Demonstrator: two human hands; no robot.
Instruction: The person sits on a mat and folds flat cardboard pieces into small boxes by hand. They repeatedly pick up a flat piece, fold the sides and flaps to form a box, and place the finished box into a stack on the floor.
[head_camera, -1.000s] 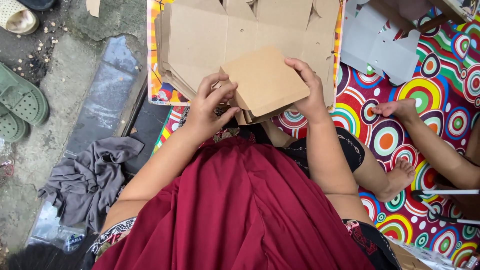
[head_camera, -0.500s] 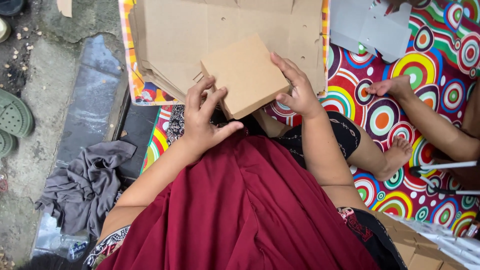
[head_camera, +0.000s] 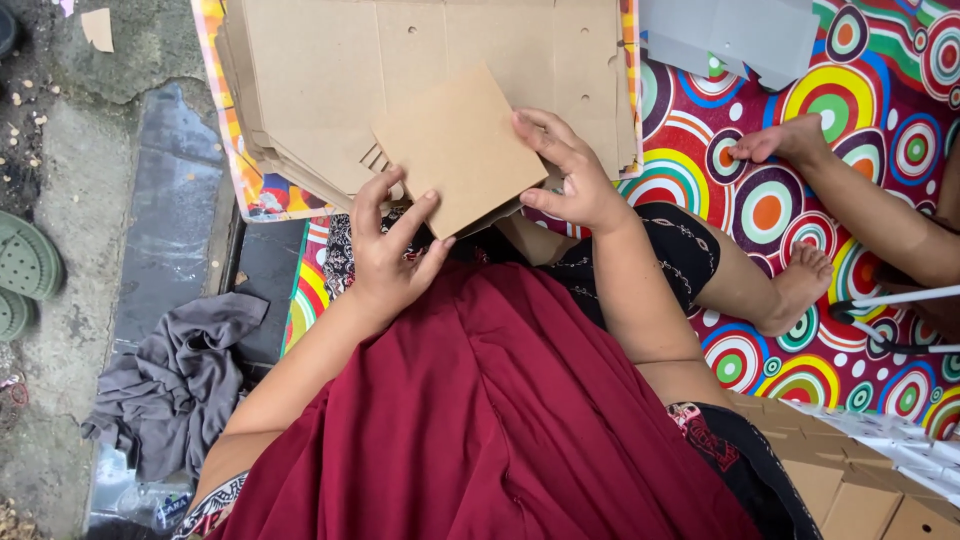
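One grey cloth (head_camera: 175, 385) on the ground, left hand (head_camera: 390, 255) fingers half-curled gripping lower-left edge of one folded cardboard piece (head_camera: 458, 150) above the lap, right hand (head_camera: 570, 170) curled pinching its right edge, one stack of flat cardboard sheets (head_camera: 330, 90) behind.

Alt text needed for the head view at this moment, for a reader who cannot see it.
Seen from above, a seated person in a dark red garment holds a folded brown cardboard piece between the left hand and right hand, over a stack of flat cardboard sheets. They sit on a mat with bright circles; a grey cloth lies on the ground at the left.
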